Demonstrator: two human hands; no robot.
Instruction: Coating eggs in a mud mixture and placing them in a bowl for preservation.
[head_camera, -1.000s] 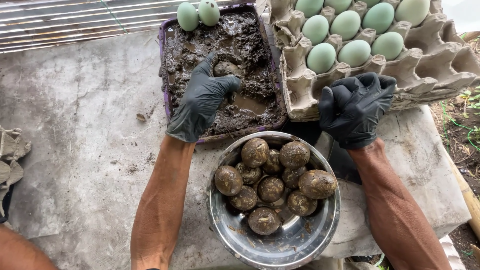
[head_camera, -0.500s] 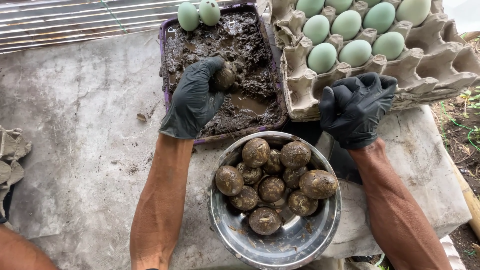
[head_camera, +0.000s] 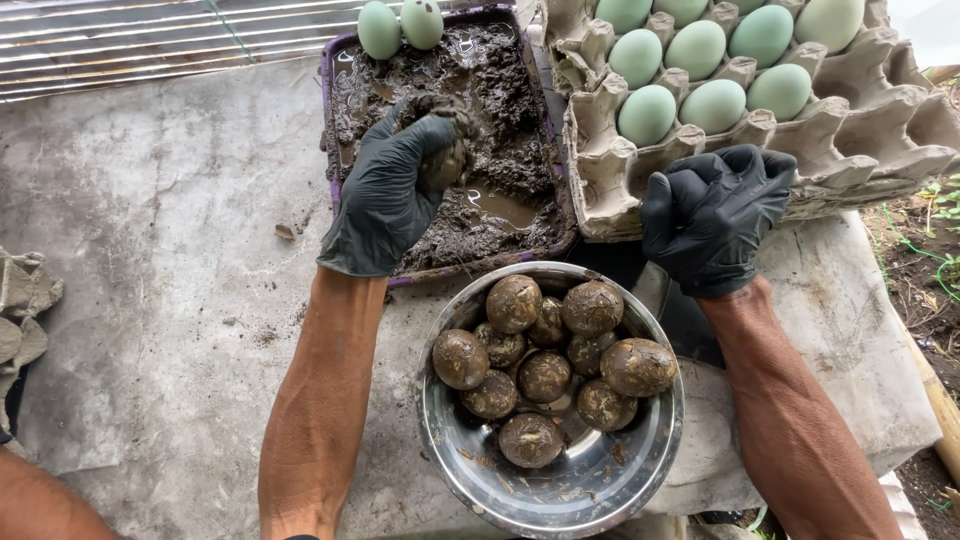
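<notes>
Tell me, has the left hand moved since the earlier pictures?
Yes. The left hand, gripping a mud-covered egg, has lifted and shifted toward the far end of the purple tray; earlier it pressed down lower in the mud.

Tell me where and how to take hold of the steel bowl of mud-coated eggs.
Grip the steel bowl by its rolled rim, one hand on each side, coming in from the near edge. The rim stands proud all round and is bare, while the mud-coated eggs fill the middle. The tray of mud crowds the far side, so that approach looks tighter.
</notes>
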